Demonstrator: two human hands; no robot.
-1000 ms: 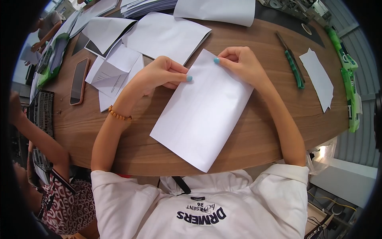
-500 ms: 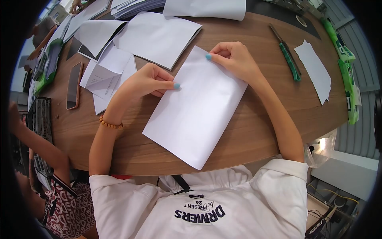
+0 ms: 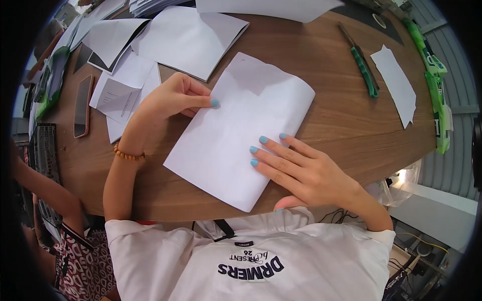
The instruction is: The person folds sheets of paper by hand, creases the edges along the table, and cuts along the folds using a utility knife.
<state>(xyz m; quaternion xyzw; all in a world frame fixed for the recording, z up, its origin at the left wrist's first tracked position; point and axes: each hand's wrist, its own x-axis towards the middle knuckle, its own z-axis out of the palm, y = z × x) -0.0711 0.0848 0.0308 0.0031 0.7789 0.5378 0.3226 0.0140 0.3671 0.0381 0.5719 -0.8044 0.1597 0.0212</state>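
Note:
A white sheet of paper (image 3: pixel 226 145), seemingly folded over, lies tilted on the table in front of me. Its upper right side bulges in a soft curve, and a small dark mark shows near the top corner. At the upper left edge, my left hand (image 3: pixel 183 98) pinches the sheet between thumb and fingers; a beaded bracelet (image 3: pixel 129 153) is on that wrist. My right hand (image 3: pixel 306 170) rests over the lower right edge, its fingers stretched out and fingertips on the paper, holding nothing.
Beyond the sheet lie a folded white booklet (image 3: pixel 188 42) and other papers (image 3: pixel 261 7). A phone (image 3: pixel 83 106) and printed sheets (image 3: pixel 118 98) are at left. To the right are a green-handled tool (image 3: pixel 364 70), a torn paper piece (image 3: pixel 396 85) and green packaging (image 3: pixel 439 110). Another person's arm (image 3: pixel 47 185) is at lower left.
My right hand has let go of the top corner and moved down to the lower right edge, fingers opening out. The sheet's upper right side now bulges. My left hand keeps its pinch.

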